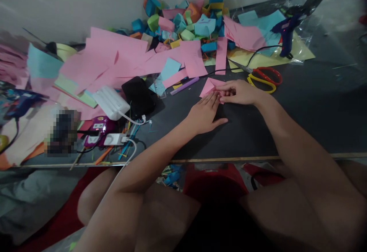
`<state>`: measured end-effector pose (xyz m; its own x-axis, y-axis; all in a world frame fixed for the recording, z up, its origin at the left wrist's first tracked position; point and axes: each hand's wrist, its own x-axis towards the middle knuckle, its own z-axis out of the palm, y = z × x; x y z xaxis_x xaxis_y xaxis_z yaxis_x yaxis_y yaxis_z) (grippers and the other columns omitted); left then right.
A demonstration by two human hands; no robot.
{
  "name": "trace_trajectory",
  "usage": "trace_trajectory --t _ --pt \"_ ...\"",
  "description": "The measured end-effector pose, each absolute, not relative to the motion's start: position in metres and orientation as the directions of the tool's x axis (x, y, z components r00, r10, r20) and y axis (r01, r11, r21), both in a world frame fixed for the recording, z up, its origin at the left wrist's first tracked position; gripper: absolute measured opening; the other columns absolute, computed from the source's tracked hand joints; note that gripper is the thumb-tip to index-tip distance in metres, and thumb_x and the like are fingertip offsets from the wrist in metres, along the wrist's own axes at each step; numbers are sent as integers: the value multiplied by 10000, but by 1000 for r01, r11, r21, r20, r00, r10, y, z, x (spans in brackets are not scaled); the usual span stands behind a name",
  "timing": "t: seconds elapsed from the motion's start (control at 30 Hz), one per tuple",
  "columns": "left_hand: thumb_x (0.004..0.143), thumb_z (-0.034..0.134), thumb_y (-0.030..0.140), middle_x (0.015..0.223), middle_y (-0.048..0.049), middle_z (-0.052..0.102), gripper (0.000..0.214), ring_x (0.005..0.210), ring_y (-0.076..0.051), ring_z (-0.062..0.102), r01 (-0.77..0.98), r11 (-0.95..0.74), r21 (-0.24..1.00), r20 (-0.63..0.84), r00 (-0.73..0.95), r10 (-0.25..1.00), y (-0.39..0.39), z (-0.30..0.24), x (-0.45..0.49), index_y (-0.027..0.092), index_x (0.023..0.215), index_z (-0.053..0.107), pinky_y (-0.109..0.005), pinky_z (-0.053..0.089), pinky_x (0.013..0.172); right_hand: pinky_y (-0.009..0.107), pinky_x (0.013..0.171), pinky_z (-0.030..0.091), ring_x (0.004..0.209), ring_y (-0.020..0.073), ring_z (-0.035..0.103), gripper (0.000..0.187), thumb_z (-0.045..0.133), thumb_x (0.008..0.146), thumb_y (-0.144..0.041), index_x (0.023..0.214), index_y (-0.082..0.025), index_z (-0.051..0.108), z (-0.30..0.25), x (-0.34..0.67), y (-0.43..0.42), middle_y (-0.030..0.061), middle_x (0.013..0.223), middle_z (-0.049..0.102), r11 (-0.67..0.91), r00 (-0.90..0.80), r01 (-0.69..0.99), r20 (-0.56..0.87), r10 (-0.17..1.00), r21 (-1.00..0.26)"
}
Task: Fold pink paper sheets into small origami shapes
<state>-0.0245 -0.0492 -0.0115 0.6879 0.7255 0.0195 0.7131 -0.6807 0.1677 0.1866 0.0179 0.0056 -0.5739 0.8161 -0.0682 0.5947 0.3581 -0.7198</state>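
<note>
A small folded piece of pink paper [208,85] lies on the dark table under my hands. My left hand [204,113] rests flat on its near side, fingers stretched out and the thumb spread away. Fingers bent, my right hand [241,91] pinches the right side of the paper; the fingertips hide part of the fold. Just beyond my right hand are scissors [266,79] with one red and one yellow handle, their blades pointing left. A purple stick-like thing [185,86], perhaps a pen, lies left of the paper.
Folded coloured paper pieces [187,25] are heaped against the wall. Pink sheets [114,55] cover the back left. A blue glue gun [288,34] stands at back right, its cord crossing behind the scissors. A white power bank [111,102] and black pouch [139,97] lie left.
</note>
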Motion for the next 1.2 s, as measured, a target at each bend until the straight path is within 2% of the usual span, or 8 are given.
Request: trace_trajectory --t 0.17,0.37,0.53,0.7,0.8,1.0,1.1,1.2 --pt "978 406 707 1651 -284 326 949 1571 -351 328 709 -689 152 -1 697 717 -47 -6 -27 -35 1567 340 -447 310 1288 332 701 454 733 164 560 593 790 701 -404 1259 -205 770 6 186 18 68 916 717 322 -541 600 -75 838 -732" --pt "977 454 675 1646 -274 348 917 1560 -347 351 710 -692 133 9 697 717 -45 -6 -27 -26 1562 364 -434 330 1280 331 700 452 726 159 558 635 809 683 -391 1282 -186 759 6 186 18 69 917 723 323 -538 607 -76 840 -726" --pt "980 427 685 1641 -279 352 914 1570 -348 332 684 -715 143 46 717 695 -43 -12 -30 -18 1561 366 -465 328 1279 342 710 442 724 161 551 533 772 739 -417 1219 -184 789 6 185 18 72 896 713 303 -533 603 -90 842 -738" --pt "973 404 711 1646 -276 346 936 1567 -343 342 692 -705 155 46 708 705 -43 -14 -31 -10 1568 353 -470 340 1271 346 704 440 728 165 543 547 795 695 -391 1203 -187 790 5 185 18 60 880 693 292 -535 584 -89 840 -758" --pt "967 418 713 1660 -263 324 940 1570 -337 336 707 -687 165 23 694 720 -44 -12 -30 -3 1572 350 -461 334 1276 347 711 436 727 163 540 478 774 706 -400 1127 -174 805 5 185 18 58 864 675 327 -558 579 -70 827 -747" --pt "973 418 695 1674 -256 296 932 1593 -339 282 721 -669 181 23 677 736 -48 -13 -28 -4 1583 326 -473 293 1294 333 726 434 746 162 545 509 735 730 -408 1172 -162 781 11 185 14 66 904 685 400 -586 608 -48 809 -686" --pt "985 413 670 1654 -273 340 896 1566 -357 343 783 -605 143 44 606 794 -60 -8 -20 -9 1567 359 -490 320 1277 335 737 435 762 170 558 480 719 742 -400 1154 -166 790 15 185 12 72 911 697 421 -585 643 -56 809 -640" --pt "1020 422 550 1552 -303 491 753 1457 -372 494 876 -477 74 12 477 879 -73 2 -9 -47 1472 487 -459 462 1162 341 757 442 802 187 588 468 708 748 -377 1166 -185 794 15 185 12 73 947 722 423 -580 659 -62 812 -622"
